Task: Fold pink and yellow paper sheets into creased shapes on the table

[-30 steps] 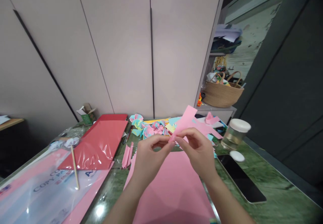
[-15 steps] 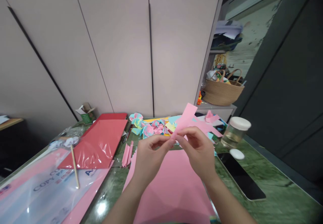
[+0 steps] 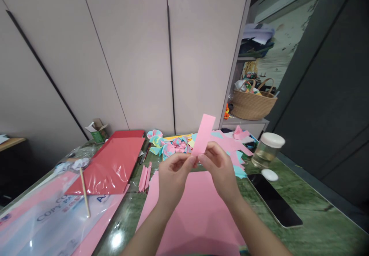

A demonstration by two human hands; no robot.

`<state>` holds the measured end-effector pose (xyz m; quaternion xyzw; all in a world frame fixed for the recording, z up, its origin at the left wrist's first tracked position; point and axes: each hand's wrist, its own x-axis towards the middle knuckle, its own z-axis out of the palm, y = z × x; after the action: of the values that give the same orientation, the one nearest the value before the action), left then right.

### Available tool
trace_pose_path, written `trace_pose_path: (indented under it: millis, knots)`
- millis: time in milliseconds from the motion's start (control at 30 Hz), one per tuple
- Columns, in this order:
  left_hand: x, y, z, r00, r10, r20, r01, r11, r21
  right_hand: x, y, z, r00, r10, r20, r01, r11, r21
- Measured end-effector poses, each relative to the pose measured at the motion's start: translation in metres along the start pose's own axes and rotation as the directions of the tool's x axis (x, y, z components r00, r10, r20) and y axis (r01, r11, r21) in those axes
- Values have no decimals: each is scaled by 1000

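Observation:
A pink paper strip (image 3: 204, 133) stands up between my two hands, its lower end pinched in the fingertips. My left hand (image 3: 174, 175) is closed on the strip's lower left corner with thumb and forefinger. Close beside it, my right hand (image 3: 219, 169) pinches the lower right corner. Fingers cover the bottom end of the strip. Under both hands lies a stack of pink paper sheets (image 3: 198, 213) on the green table. Several narrow folded pink strips (image 3: 145, 177) rest left of the stack. Behind my hands are pink, blue and yellow paper flowers (image 3: 168, 148).
To the right are a black phone (image 3: 275, 200), a lidded jar (image 3: 267, 151) and a white cap (image 3: 270, 175). Red sheets in plastic (image 3: 115, 163), a wooden stick (image 3: 85, 192) and a copy paper bag (image 3: 57, 221) lie left. A woven basket (image 3: 253, 104) sits on a shelf.
The pink strip has swung to a more upright angle and shifted a little left. My right hand has moved slightly left and down; both hands keep their pinch.

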<state>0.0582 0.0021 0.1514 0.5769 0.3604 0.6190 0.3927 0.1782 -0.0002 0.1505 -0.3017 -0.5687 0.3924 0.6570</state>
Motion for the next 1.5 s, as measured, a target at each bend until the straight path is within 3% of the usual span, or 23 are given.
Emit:
trace_pose_path:
  millis: [267, 533, 700, 933, 1500]
  knots:
    - [1, -5, 0, 998, -56, 28, 58, 996, -61, 0, 1, 0, 999, 35, -15, -36, 997, -63]
    - [6, 1, -11, 981, -42, 189, 35, 999, 38, 4, -2, -7, 999, 35, 1, -34, 979, -201]
    - [13, 2, -17, 986, -73, 147, 80, 996, -41, 8, -1, -10, 999, 44, 27, -34, 956, -290]
    - [17, -2, -21, 962, -191, 194, 213, 971, -104, 9, 2, -11, 995, 71, 71, -46, 951, -307]
    - [12, 1, -13, 991, -109, 84, 113, 992, -52, 9, 1, -10, 997, 61, 40, -47, 954, -296]
